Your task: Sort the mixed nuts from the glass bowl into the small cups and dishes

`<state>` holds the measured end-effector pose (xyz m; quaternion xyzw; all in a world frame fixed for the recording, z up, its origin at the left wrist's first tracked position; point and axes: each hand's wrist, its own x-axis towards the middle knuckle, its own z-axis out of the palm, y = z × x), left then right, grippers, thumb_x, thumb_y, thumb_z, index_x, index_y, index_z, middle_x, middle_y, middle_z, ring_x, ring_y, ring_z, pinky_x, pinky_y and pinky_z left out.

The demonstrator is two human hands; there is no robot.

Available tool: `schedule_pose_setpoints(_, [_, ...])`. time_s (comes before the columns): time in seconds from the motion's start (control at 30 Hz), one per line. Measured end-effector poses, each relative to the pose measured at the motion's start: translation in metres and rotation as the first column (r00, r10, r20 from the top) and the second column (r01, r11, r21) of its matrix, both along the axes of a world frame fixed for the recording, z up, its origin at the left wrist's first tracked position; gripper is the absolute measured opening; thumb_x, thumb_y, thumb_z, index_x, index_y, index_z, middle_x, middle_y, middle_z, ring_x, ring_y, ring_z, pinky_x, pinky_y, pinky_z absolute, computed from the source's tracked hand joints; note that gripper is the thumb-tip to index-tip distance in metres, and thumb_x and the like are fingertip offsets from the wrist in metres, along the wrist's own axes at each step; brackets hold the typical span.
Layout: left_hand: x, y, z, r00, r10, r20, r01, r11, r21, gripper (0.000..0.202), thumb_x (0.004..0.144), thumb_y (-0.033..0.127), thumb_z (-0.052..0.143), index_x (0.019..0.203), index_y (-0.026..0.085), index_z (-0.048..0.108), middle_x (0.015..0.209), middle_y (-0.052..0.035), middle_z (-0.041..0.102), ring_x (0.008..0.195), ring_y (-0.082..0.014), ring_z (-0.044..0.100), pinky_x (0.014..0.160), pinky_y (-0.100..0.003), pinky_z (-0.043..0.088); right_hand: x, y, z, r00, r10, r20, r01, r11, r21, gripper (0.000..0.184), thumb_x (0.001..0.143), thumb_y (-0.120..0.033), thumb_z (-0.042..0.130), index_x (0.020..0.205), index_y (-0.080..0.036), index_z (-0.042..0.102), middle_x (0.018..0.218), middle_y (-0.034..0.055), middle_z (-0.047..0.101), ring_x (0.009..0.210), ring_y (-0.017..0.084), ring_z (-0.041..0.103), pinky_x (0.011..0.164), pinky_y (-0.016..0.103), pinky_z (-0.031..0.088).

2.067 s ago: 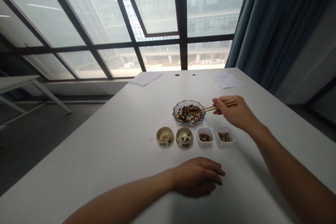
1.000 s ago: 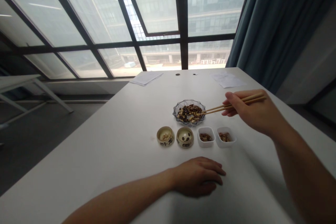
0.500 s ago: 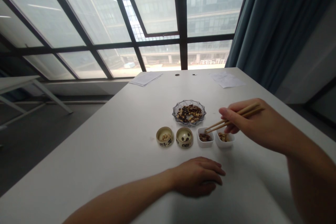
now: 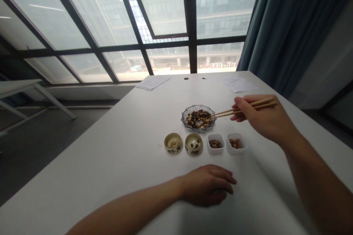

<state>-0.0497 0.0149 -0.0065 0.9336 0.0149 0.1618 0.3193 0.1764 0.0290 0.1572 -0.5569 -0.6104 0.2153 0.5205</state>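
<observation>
My right hand point(image 4: 256, 114) is closed on a pair of wooden chopsticks point(image 4: 228, 112). Their tips reach the right side of a clear scalloped glass dish point(image 4: 185, 125), which holds mixed dark seeds and pale nuts point(image 4: 199, 118). Before the dish stand, left to right, a small round bowl point(image 4: 173, 150) with pale nuts, a matching bowl point(image 4: 193, 151) with a few dark pieces, a white square cup point(image 4: 216, 151) with dark seeds, and another white cup point(image 4: 236, 151) with brownish pieces. My left hand point(image 4: 208, 185) rests on the table, fingers stretched out, holding nothing.
The white table point(image 4: 132, 143) runs toward the windows. Papers lie at its far left point(image 4: 153, 82) and far right point(image 4: 239, 83). A blue curtain point(image 4: 286, 33) hangs on the right, and another table point(image 4: 20, 86) stands at the left.
My right hand has moved away from me, taking the chopstick tips from over the left white cup to the glass dish. My left hand has stayed put.
</observation>
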Motion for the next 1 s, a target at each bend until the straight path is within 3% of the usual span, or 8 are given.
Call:
schedule_pose_setpoints(0.23, [0.000, 0.000, -0.001, 1.000, 0.001, -0.005, -0.001, 1.000, -0.019, 0.025, 0.094, 0.022, 0.058, 0.116, 0.017, 0.071, 0.137, -0.0116, 0.070, 0.137, -0.0222, 0.060, 0.120, -0.032, 0.045, 0.002, 0.044, -0.044, 0.999, 0.048, 0.011, -0.049, 0.997, 0.054, 0.046, 0.095, -0.059, 0.067, 0.083, -0.015, 0.076, 0.073, 0.0091, 0.077, 0.063, 0.025, 0.078, 0.052, 0.028, 0.060])
schedule_pose_setpoints(0.4, [0.000, 0.000, -0.002, 1.000, 0.007, -0.006, -0.007, 1.000, -0.029, 0.024, 0.094, 0.021, 0.058, 0.114, 0.017, 0.071, 0.137, -0.0114, 0.070, 0.138, -0.0221, 0.060, 0.120, -0.033, 0.044, 0.000, 0.057, -0.065, 0.994, 0.084, 0.073, -0.085, 0.996, 0.007, 0.049, 0.097, -0.060, 0.063, 0.084, -0.015, 0.075, 0.070, 0.0073, 0.075, 0.067, 0.025, 0.079, 0.055, 0.027, 0.058])
schedule_pose_setpoints(0.73, [0.000, 0.000, -0.003, 1.000, 0.009, -0.012, -0.009, 1.000, -0.024, 0.024, 0.094, 0.021, 0.059, 0.114, 0.018, 0.071, 0.138, -0.0106, 0.070, 0.138, -0.0218, 0.060, 0.120, -0.033, 0.045, -0.002, 0.064, -0.080, 0.991, 0.122, -0.059, -0.122, 0.992, 0.003, 0.055, 0.091, -0.067, 0.066, 0.082, -0.014, 0.075, 0.076, 0.0102, 0.078, 0.073, 0.027, 0.080, 0.060, 0.029, 0.063])
schedule_pose_setpoints(1.0, [0.000, 0.000, -0.001, 1.000, 0.010, -0.008, -0.010, 1.000, -0.013, 0.025, 0.095, 0.023, 0.058, 0.114, 0.017, 0.071, 0.137, -0.0110, 0.070, 0.137, -0.0226, 0.061, 0.120, -0.033, 0.045, 0.000, 0.064, -0.074, 0.993, -0.027, -0.118, 0.034, 0.998, 0.059, 0.057, 0.090, -0.068, 0.067, 0.080, -0.012, 0.075, 0.073, 0.0135, 0.078, 0.063, 0.025, 0.078, 0.056, 0.028, 0.063])
